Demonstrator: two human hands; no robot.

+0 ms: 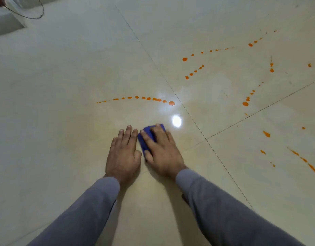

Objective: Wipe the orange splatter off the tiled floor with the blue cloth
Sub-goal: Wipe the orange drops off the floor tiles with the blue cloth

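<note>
A folded blue cloth [147, 137] lies on the cream tiled floor [64, 86]. My right hand [162, 151] presses flat on it with straight fingers, covering most of it. Beside it, my left hand [124, 153] rests flat on the bare tile, touching the cloth's left edge. A curved line of orange drops [148, 98] runs just beyond both hands. More orange splatter [194, 72] dots the tile further right, with streaks [312, 168] at the right edge.
Dark grout lines [206, 139] cross to the right of my hands. A bright lamp reflection [176, 121] sits just past the cloth. A raised step [6, 25] and a dark wire loop [36, 15] are at the top left corner.
</note>
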